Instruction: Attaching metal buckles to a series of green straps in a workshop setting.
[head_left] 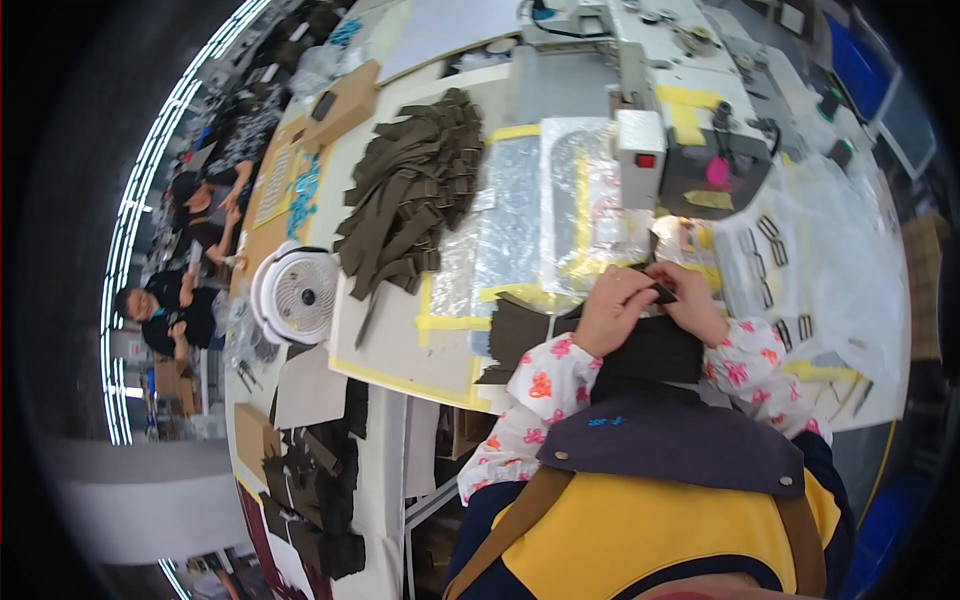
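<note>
My left hand (611, 309) and my right hand (690, 302) are close together in front of the sewing machine (640, 160). Both are closed, fingertips pinching a small dark strip (662, 294) between them; its exact kind is partly hidden by my fingers. Below them, dark brown fabric (655, 352) lies across the table edge near my body. More brown fabric with a frayed edge (518, 335) is left of my left hand. A large heap of brown webbing straps (415, 190) lies farther left on the table.
Several black buckles (771, 242) rest on clear plastic at the right. A white fan (298, 296) stands at the left table edge, near a cardboard box (345, 103). Dark fabric pieces (318, 490) fill a lower left surface. Two people (178, 318) are at the far left.
</note>
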